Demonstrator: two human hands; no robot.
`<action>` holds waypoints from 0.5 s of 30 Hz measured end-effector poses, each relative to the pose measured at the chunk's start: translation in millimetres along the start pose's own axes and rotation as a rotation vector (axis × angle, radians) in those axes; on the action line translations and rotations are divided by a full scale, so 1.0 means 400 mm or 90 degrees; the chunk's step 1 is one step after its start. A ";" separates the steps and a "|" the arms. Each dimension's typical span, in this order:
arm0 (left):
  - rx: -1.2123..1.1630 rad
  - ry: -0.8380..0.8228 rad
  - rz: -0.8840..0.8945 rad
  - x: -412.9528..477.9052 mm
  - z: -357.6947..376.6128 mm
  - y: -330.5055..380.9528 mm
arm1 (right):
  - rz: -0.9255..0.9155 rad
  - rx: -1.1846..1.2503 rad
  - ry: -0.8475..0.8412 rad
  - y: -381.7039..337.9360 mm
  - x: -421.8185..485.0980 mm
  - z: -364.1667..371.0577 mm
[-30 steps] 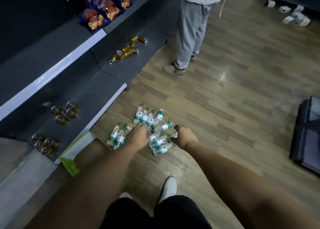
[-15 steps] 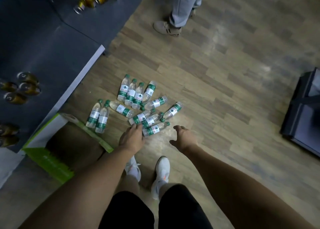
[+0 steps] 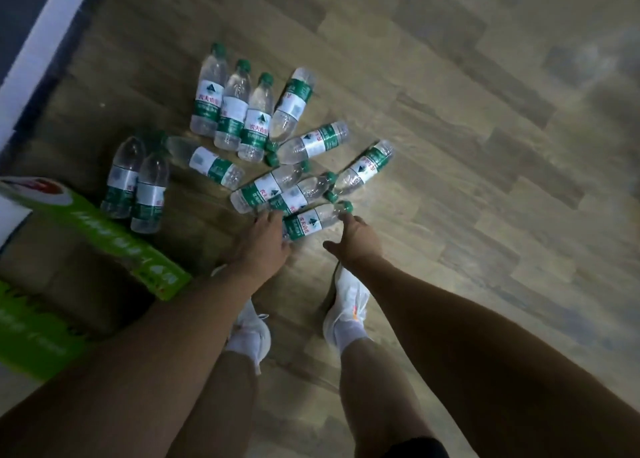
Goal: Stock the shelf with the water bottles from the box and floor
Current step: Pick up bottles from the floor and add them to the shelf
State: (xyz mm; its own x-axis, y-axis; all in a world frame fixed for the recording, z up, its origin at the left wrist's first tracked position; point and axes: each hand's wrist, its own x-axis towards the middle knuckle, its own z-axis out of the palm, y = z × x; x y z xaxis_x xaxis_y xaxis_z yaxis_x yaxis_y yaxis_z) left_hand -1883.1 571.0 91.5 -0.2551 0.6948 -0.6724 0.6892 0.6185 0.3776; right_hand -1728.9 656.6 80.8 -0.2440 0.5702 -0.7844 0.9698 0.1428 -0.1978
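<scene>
Twelve bottles [image 3: 258, 119] are seen lying on their sides on the floor [image 3: 450, 145], clear, filled with water, green-capped and wrapped in green-and-white labels. Four are laid side by side at the far end of the heap, two more are paired near the box [image 3: 114, 235], and the others are scattered at angles between, several touching. The nearest bottle [image 3: 313, 222] is found at the front of the heap, its cap turned to the right.

The left hand [image 3: 265, 242] is lowered over the base of that bottle, with the fingertips laid against the bottles just behind it and the thumb beside the base; whether anything is gripped cannot be told. The right hand [image 3: 356, 241] is held wide, the thumb spread out to the side and the fingers stretched to the nearest bottle's cap, with nothing clasped.

The box, a green carton with its flaps folded open, is set on the floor to the left, just beside the paired bottles. Its inside is shown as dark brown card, and what is held in it cannot be made out.

White shoes [image 3: 346, 305] are planted on the floor below the hands. The white edge of the shelf [image 3: 38, 41] is caught in the upper left corner
</scene>
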 end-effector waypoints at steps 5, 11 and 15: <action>-0.014 -0.008 0.010 0.095 0.152 -0.043 | 0.162 0.272 0.009 0.051 0.154 0.135; 0.048 -0.013 0.033 0.179 0.239 -0.104 | 0.467 0.717 -0.038 0.058 0.298 0.232; 0.098 -0.012 0.055 0.224 0.263 -0.129 | 0.509 0.821 -0.064 0.062 0.367 0.271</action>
State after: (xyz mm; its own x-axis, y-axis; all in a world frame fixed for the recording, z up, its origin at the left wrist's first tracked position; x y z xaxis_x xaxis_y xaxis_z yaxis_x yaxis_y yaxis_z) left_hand -1870.2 563.0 -55.2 -0.1787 0.7351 -0.6539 0.8043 0.4920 0.3333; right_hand -1740.9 656.1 -102.9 0.2781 0.0891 -0.9564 0.1928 -0.9806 -0.0353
